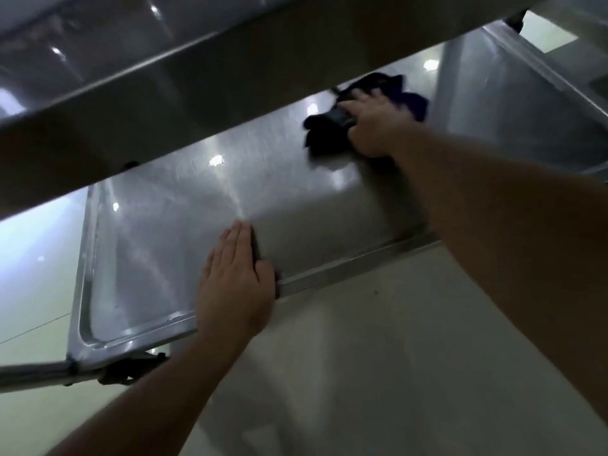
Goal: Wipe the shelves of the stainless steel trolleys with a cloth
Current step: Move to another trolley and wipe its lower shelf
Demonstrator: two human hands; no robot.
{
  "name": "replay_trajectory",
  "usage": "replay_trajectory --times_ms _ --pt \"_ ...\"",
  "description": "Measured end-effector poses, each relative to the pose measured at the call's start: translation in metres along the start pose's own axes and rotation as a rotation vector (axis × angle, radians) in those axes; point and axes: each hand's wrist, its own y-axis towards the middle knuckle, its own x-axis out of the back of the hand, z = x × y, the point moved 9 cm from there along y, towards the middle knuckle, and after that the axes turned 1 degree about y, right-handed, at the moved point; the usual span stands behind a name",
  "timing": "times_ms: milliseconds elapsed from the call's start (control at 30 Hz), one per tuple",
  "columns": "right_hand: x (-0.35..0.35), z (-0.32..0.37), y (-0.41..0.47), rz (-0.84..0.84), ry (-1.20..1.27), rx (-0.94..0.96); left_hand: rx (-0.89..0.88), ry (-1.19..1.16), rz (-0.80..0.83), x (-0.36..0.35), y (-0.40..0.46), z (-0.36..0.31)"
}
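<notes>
While upper shelf [197, 103] overhangs, lower shelf [184, 209] is wiped: dark cloth [324, 126] gripped and pressed near far right corner by right hand [371, 126]; left hand [235, 278] laid flat, fingers straight, across near edge, apparently for steadying trolley.

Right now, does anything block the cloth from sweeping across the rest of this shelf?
Only the left hand, resting flat near the front rim of the lower shelf. Otherwise bare steel lies between it and the cloth under the right hand.

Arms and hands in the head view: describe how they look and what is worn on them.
Both forearms are bare, with no sleeves showing. The left hand and right hand wear no gloves, and no rings, watch or wristband are visible. The right hand is motion-blurred.
</notes>
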Motion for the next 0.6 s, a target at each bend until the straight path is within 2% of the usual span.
replay_trajectory --times_ms 167,233,333,433,500,600 --pt "0.064 -0.195 -0.045 -0.164 0.045 -0.467 -0.005 -0.004 -0.030 0.001 0.001 -0.001" --pt "0.069 -0.229 -0.075 -0.177 0.060 -0.530 -0.008 -0.013 -0.041 0.003 0.002 -0.002" --pt "0.055 -0.209 -0.109 -0.200 0.067 -0.412 -0.011 -0.015 -0.044 0.004 0.001 -0.002" --pt "0.025 -0.144 -0.146 -0.194 0.028 -0.224 -0.013 -0.006 -0.041 0.002 0.002 -0.003" --pt "-0.004 -0.086 -0.166 -0.132 -0.065 -0.009 -0.016 -0.010 -0.040 0.002 0.001 -0.002" --pt "-0.041 -0.015 -0.170 0.067 -0.147 0.353 -0.036 0.003 -0.039 0.002 -0.001 -0.001"
